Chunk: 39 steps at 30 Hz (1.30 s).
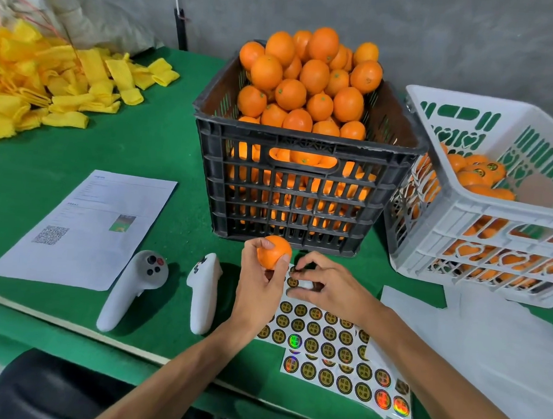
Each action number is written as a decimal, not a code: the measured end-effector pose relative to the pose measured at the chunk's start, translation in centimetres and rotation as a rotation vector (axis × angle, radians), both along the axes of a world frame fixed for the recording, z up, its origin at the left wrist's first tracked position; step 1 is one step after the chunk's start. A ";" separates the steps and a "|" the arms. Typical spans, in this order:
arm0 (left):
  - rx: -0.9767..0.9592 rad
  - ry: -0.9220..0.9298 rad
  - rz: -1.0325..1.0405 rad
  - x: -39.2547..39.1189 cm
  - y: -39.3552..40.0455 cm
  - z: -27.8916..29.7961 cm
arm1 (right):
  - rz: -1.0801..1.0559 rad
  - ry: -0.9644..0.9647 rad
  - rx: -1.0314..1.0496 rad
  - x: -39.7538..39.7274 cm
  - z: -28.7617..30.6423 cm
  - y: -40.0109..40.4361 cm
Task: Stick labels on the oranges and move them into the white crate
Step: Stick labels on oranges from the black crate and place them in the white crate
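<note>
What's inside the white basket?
The white crate holds oranges; a few show dark round labels. Its walls hide most of the pile, so how many cannot be seen.

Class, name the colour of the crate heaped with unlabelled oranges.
Black: the black crate at the table's centre, seen clearly in the head view.
</note>
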State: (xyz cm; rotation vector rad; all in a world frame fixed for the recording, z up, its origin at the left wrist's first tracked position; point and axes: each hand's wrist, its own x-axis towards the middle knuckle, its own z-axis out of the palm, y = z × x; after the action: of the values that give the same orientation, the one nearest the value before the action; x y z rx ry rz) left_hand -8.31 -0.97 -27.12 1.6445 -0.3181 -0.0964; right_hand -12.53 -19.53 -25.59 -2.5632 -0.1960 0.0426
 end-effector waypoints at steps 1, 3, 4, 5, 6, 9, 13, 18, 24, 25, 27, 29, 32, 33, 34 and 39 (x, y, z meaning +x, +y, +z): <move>0.000 -0.002 0.000 0.0 0.0 -0.1 | -0.009 0.006 0.017 -0.1 -0.2 0.1; -0.004 -0.009 -0.002 0.1 0.1 -0.1 | -0.042 0.034 0.056 0.0 -0.4 0.2; -0.007 -0.012 -0.002 0.1 0.1 -0.2 | -0.055 0.044 0.063 0.1 -0.4 0.3; -0.008 -0.016 -0.001 0.1 0.1 -0.2 | -0.063 0.044 0.048 0.2 -0.5 0.4; -0.008 -0.019 -0.001 0.1 0.1 -0.2 | -0.067 0.027 -0.002 0.3 -0.7 0.4; -0.010 -0.011 0.004 0.1 0.1 -0.1 | -0.108 -0.035 -0.147 0.5 -1.1 0.1; -0.039 -0.012 0.004 0.2 0.0 -0.1 | -0.152 -0.032 -0.092 1.0 -1.1 0.0; -0.076 -0.008 0.013 0.2 -0.1 0.0 | -0.174 -0.075 -0.026 1.5 -0.9 -0.1; -0.086 -0.036 0.021 0.3 -0.2 -0.4 | -0.166 -0.274 -0.013 1.0 -1.7 0.3; -0.081 -0.037 0.022 0.3 -0.2 -0.5 | -0.159 -0.310 -0.029 0.9 -1.7 0.4; -0.064 -0.031 0.021 0.4 -0.2 -0.7 | -0.130 -0.400 -0.094 0.8 -1.5 0.5; -0.034 -0.036 0.020 0.5 -0.2 -0.8 | -0.069 -0.476 -0.171 0.7 -1.2 0.8; -0.007 -0.034 0.010 0.6 -0.3 -1.0 | -0.065 -0.450 -0.069 0.3 -0.9 1.0; -0.005 -0.027 0.007 0.6 -0.3 -1.1 | -0.105 -0.411 0.058 0.3 -0.7 0.9; -0.004 -0.023 0.002 0.6 -0.3 -1.2 | -0.155 -0.368 0.222 0.2 -0.3 0.8; -0.037 -0.042 -0.073 0.4 -0.4 -1.4 | -0.249 -0.302 0.693 0.6 1.1 1.3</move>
State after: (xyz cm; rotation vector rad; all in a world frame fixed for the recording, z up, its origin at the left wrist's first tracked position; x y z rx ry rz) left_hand -7.89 -1.41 -28.54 1.6004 -0.4100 -0.1103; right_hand -11.89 -18.27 -24.51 -1.8706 0.0047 -0.4330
